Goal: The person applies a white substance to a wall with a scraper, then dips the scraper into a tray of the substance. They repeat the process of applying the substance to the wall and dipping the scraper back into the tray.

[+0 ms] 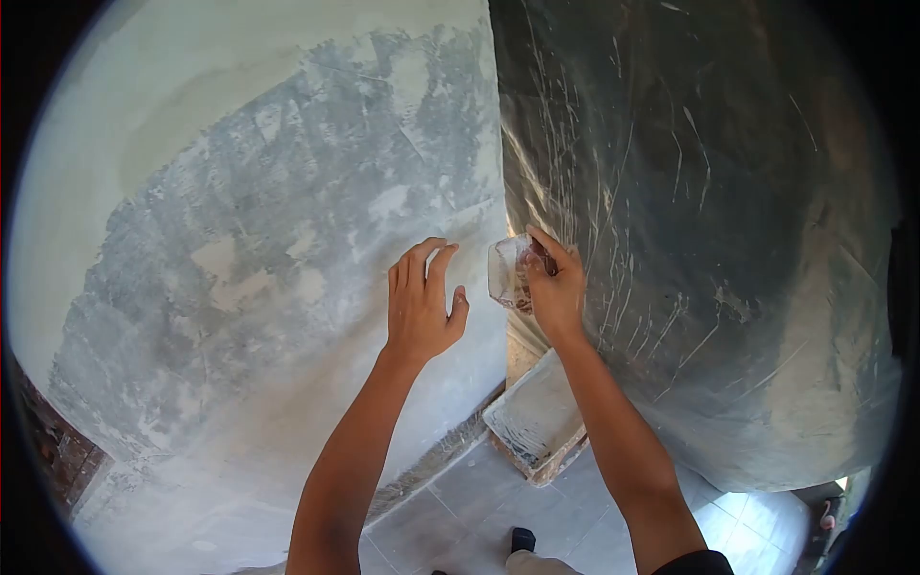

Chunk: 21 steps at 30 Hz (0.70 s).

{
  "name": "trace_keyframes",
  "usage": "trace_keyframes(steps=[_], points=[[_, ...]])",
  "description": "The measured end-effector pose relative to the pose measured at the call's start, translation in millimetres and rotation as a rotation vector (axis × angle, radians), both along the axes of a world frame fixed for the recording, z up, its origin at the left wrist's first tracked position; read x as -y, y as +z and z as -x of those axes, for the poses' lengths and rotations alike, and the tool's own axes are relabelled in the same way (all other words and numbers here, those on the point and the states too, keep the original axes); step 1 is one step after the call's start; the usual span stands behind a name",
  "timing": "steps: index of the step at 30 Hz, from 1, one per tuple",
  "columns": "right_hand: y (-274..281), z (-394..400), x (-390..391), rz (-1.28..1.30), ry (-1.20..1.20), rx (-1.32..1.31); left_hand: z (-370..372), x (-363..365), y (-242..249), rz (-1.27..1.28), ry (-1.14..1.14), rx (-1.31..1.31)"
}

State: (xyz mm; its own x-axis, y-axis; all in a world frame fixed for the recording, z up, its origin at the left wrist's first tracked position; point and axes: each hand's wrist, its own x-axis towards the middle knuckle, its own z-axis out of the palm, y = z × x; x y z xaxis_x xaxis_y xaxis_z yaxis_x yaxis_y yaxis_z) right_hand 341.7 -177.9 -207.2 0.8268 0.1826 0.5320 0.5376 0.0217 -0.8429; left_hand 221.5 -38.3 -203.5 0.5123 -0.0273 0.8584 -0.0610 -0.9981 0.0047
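Observation:
My right hand [559, 292] grips a scraper [508, 272] by its dark reddish handle, with the fingers wrapped round it. The scraper's flat, broad blade is smeared whitish and points left, close beside the wall's vertical edge. To the left, my left hand [422, 302] is raised in front of the wall [287, 192], fingers apart and slightly curled, holding nothing. Grey, patchy plaster covers the wall's middle, with paler smooth areas above and below. Part of the scraper is hidden behind my right fingers.
A plaster-smeared rectangular tub [532, 417] stands low by the wall's foot, below my right forearm. Dark plastic sheeting [709, 240] with white splashes hangs at the right. Grey floor tiles [460, 517] lie below, with a dark shoe [522, 540] on them.

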Motion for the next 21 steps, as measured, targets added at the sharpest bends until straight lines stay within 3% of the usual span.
trace_keyframes(steps=[10,19,20,21], points=[[-221.4,-66.3,58.3,0.261,-0.036,-0.192,-66.3,42.1,-192.2,0.399,0.004,-0.304],[-366.4,-47.0,90.4,0.577,-0.019,-0.292,-74.1,51.7,-369.7,0.642,0.077,-0.620],[-376.2,-43.2,90.4,0.592,-0.020,-0.309,-73.2,51.6,-390.9,0.683,0.136,-0.668],[-384.7,-39.8,89.1,0.446,0.035,-0.447,-72.0,52.0,-411.1,0.718,0.198,-0.713]])
